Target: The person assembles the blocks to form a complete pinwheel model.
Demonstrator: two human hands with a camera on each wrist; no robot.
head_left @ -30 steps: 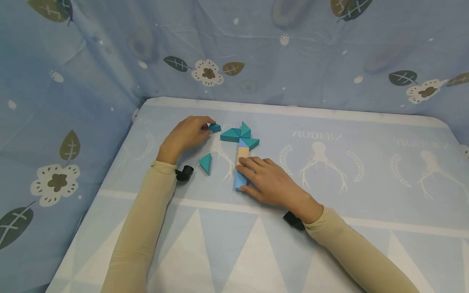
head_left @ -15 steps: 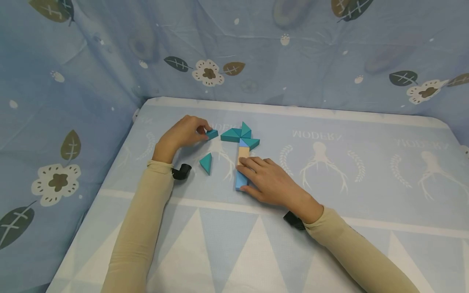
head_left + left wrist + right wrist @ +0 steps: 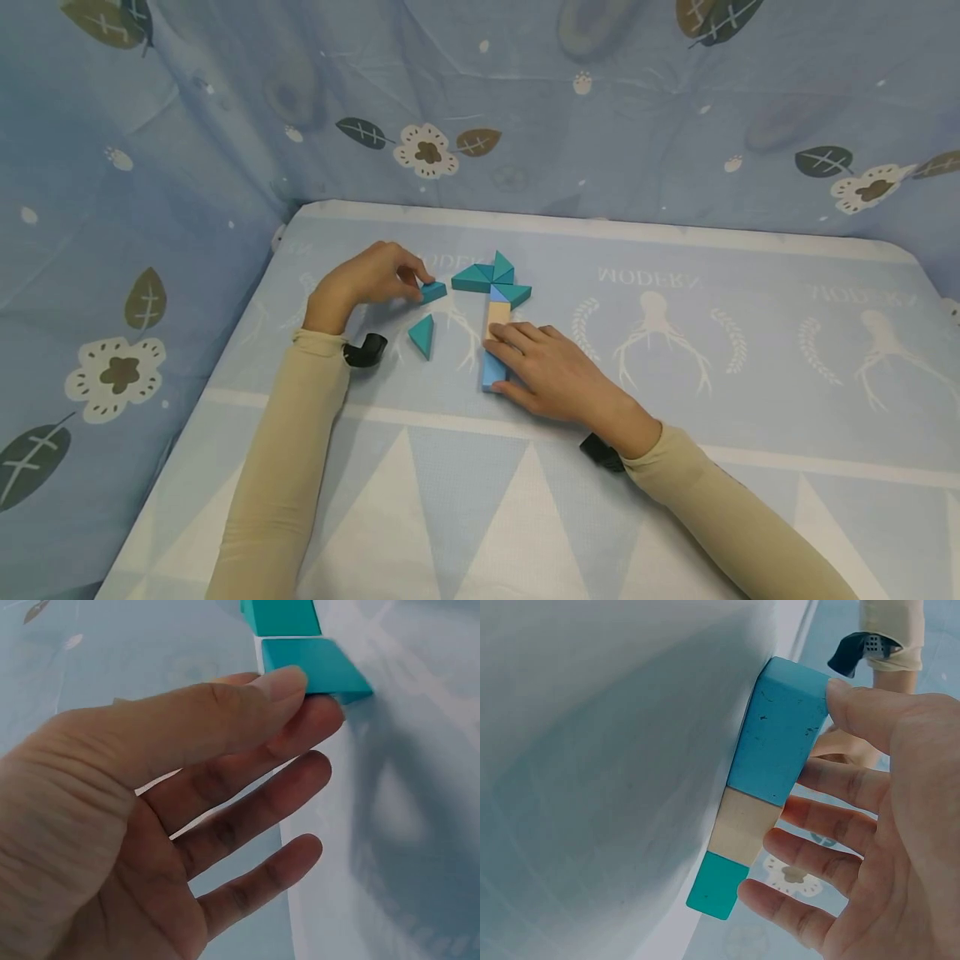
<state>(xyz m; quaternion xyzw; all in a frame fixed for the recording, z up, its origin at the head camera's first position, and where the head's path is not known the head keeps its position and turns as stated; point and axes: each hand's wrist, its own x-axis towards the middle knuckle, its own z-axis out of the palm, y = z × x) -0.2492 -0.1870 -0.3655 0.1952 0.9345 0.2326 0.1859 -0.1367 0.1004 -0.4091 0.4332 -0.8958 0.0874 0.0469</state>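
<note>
My left hand pinches a teal block between thumb and index finger, low over the table; its other fingers are spread out. Just right of it lies a pinwheel shape of teal triangular blocks. Below that shape, a small blue-violet triangle, a pale wooden block and a long blue block form a stem. Across this stem rests my right hand, fingers extended, partly covering it. The right wrist view shows the thumb at the blue block's near end.
A loose teal triangle lies between the left hand and the stem. The patterned table cover reaches back to a blue floral curtain. Black wrist cameras hang at both cuffs.
My left hand has drawn the teal block slightly toward me and to the left, and more of the block shows. The right hand and the arranged blocks have stayed put.
</note>
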